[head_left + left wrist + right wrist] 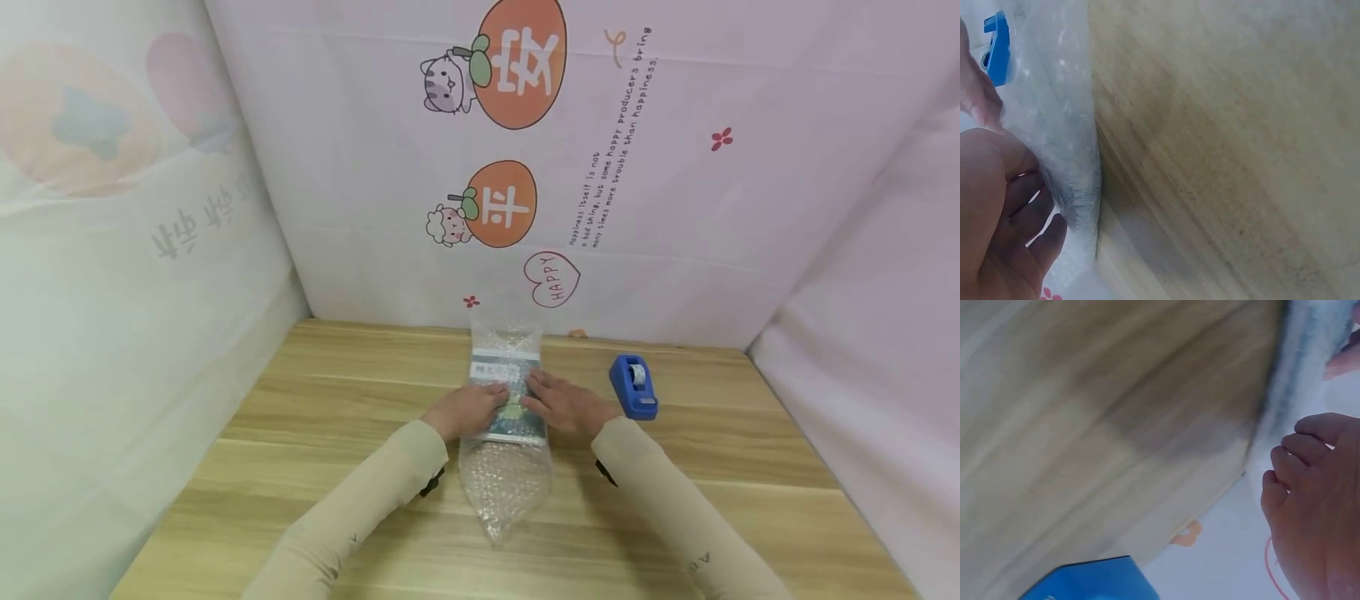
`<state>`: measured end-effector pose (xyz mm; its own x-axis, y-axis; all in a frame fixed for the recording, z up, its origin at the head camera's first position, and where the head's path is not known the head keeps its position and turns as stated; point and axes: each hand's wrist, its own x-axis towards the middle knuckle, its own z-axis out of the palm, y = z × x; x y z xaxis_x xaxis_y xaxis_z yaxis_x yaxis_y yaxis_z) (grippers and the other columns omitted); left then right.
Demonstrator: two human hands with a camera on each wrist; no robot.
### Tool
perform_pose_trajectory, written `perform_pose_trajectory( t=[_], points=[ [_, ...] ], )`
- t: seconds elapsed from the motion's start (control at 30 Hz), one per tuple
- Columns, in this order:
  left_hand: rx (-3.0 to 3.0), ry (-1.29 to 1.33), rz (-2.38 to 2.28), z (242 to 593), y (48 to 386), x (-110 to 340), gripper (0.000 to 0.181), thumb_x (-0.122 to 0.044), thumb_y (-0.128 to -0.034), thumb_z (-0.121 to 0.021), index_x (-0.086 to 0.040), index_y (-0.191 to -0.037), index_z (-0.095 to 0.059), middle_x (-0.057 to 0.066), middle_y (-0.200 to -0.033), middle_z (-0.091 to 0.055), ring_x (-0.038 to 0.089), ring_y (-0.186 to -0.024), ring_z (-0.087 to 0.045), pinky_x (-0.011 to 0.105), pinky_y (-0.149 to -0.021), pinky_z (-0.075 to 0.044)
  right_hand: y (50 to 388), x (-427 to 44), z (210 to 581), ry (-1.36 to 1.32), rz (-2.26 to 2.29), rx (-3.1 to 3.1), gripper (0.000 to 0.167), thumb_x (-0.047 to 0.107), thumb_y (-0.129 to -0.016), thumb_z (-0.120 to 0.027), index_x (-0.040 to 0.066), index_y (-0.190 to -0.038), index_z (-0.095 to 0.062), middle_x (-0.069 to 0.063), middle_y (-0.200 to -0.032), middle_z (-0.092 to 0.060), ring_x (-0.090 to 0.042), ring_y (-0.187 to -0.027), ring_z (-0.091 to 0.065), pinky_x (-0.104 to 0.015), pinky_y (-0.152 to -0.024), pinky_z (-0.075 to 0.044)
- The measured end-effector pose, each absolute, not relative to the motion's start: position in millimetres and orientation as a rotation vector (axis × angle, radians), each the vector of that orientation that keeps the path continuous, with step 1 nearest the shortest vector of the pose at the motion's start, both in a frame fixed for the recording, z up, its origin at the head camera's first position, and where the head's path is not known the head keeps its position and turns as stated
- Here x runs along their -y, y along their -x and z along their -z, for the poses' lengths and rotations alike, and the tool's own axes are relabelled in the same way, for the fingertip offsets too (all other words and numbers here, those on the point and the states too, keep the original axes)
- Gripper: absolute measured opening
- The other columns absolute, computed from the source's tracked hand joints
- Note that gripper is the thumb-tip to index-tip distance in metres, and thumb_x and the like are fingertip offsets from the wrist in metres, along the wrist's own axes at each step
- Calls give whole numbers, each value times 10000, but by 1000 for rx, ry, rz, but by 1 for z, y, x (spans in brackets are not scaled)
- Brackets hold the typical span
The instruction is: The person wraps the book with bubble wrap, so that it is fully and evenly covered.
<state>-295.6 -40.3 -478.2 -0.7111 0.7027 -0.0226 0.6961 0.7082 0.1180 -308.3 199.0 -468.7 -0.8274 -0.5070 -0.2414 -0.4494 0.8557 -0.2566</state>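
Note:
A book [491, 360] with a blue-green and white cover lies flat on the table inside clear bubble wrap [502, 483]. The wrap sticks out past the book at both ends and tapers to a point at the near end. My left hand [472, 408] rests on the left side of the wrapped book, its fingers reaching across the cover. On the right side, my right hand [566, 402] lies with its fingertips on the wrap. In the left wrist view the left hand [1004, 206] touches the wrap with slightly bent fingers. The right wrist view shows the right hand [1322, 487] against the wrap's edge.
A blue tape dispenser [633, 387] with a roll of tape stands on the wooden table [300, 467], right of the right hand. White printed cloth [360, 250] hangs behind the table and along both sides.

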Motion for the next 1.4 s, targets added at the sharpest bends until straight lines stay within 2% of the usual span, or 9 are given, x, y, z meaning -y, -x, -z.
perform_pose_trajectory(
  t=[0.23, 0.43, 0.63, 0.77, 1.07, 1.3, 1.4],
  points=[
    [-2822, -1184, -203, 478, 299, 44, 461, -146, -1109, -512, -9, -1549, -504, 141, -1630, -495, 307, -1463, -547, 404, -1241, -438, 307, -202, 482, 805, 226, -2734, 706, 463, -1160, -251, -10, -1677, -164, -213, -1775, -109, -397, -1650, -152, -586, -1333, -213],
    [-2750, -1176, -276, 472, 301, 49, 501, -140, -1091, -551, 8, -1564, -471, 167, -1647, -460, 325, -1511, -487, 432, -1282, -379, 304, -203, 485, 857, 194, -2751, 716, 467, -1160, -251, -21, -1675, -148, -211, -1776, -98, -379, -1655, -145, -569, -1339, -211],
    [-2704, -1122, -143, 466, 296, 49, 575, -213, -1099, -554, -46, -1624, -392, 110, -1716, -365, 262, -1585, -381, 398, -1319, -313, 302, -203, 486, 850, 235, -2747, 718, 465, -1161, -258, -20, -1676, -137, -213, -1778, -83, -385, -1657, -129, -573, -1339, -206],
    [-2681, -1138, 5, 460, 284, 49, 610, -290, -1106, -552, -102, -1652, -356, 61, -1747, -310, 216, -1604, -342, 381, -1318, -316, 302, -204, 487, 835, 250, -2744, 712, 457, -1162, -263, -16, -1678, -130, -210, -1779, -76, -384, -1658, -121, -573, -1340, -203],
    [-2676, -1419, 186, 443, 250, 67, 604, -363, -1098, -572, -116, -1628, -417, 49, -1712, -386, 223, -1537, -461, 383, -1250, -430, 303, -203, 488, 808, 263, -2741, 720, 476, -1158, -255, 0, -1683, -125, -193, -1783, -71, -376, -1660, -118, -575, -1341, -199],
    [-2621, -1677, 211, 440, 227, 82, 584, -249, -1062, -617, -28, -1581, -463, 122, -1644, -484, 239, -1500, -512, 356, -1237, -442, 302, -204, 484, 799, 258, -2741, 716, 461, -1160, -263, -16, -1677, -130, -204, -1779, -76, -387, -1657, -120, -570, -1343, -195],
    [-2604, -1726, 218, 441, 216, 84, 602, -274, -1049, -634, -33, -1577, -470, 111, -1637, -496, 233, -1487, -527, 356, -1228, -455, 302, -204, 482, 797, 254, -2742, 712, 453, -1161, -266, -18, -1677, -128, -206, -1779, -75, -389, -1656, -120, -568, -1343, -197]
  ],
)
